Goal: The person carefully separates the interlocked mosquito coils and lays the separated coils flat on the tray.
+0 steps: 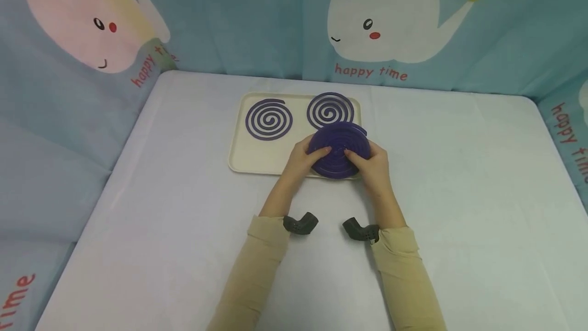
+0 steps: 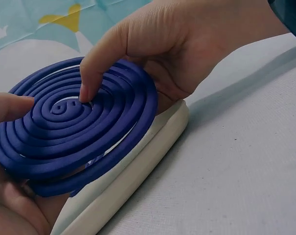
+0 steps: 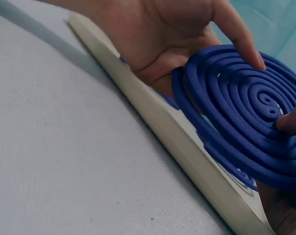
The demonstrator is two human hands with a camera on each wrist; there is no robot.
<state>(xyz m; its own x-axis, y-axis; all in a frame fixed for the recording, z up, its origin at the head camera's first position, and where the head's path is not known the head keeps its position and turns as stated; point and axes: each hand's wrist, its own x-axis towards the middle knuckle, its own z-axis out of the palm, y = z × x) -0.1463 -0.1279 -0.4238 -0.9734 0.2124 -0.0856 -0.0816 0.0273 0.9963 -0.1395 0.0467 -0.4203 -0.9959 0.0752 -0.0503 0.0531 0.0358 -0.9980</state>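
Both hands hold a blue-purple mosquito coil, its rings packed tightly together, above the front right part of a cream tray. My left hand grips its left side, thumb on the top face near the centre. On the opposite side, my right hand holds the rim with its thumb also near the middle. The other fingers are mostly hidden underneath. In the left wrist view, the outer turn of the coil stands slightly apart from the inner rings. The coil tilts in both wrist views.
On the tray, a loose single coil lies at the back left. Another coil lies at the back right, partly overlapped by the held one. The tray stands on a white-covered table, with a printed blue curtain behind.
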